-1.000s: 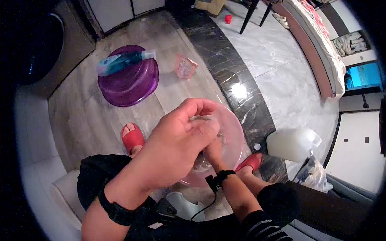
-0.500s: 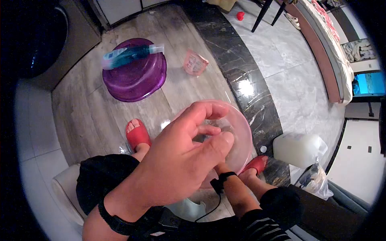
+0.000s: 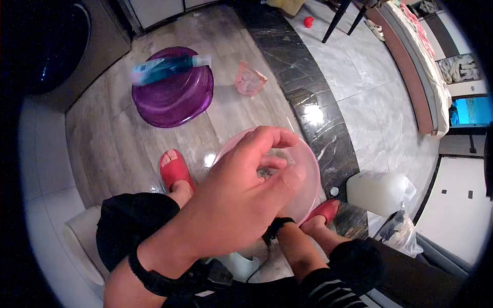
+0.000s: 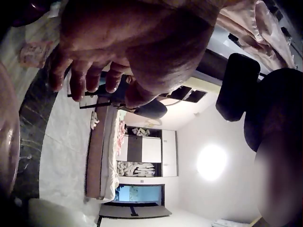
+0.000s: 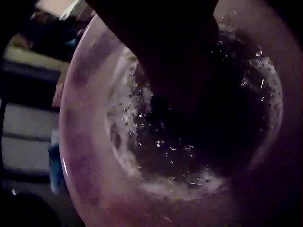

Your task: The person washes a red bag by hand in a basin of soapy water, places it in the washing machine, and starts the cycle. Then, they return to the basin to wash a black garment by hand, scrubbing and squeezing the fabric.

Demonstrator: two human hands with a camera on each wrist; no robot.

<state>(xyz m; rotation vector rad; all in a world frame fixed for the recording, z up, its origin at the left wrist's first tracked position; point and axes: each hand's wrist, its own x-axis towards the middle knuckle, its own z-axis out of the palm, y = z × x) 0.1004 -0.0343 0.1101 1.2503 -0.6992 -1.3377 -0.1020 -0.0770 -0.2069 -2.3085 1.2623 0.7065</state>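
Pink basin (image 3: 308, 177) with water (image 5: 158, 163)
Your left hand (image 3: 251, 192) hangs above, loosely curved and empty; your right hand (image 5: 177, 66) reaches in, its grip too dark to tell.

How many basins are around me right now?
2: the pink basin between the red slippers, partly hidden by the left hand, and the purple basin farther ahead, under the blue bottle. Others could be out of view.

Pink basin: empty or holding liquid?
Holding liquid: the right wrist view shows bubbles and foam inside the pink basin; depth, cannot tell.
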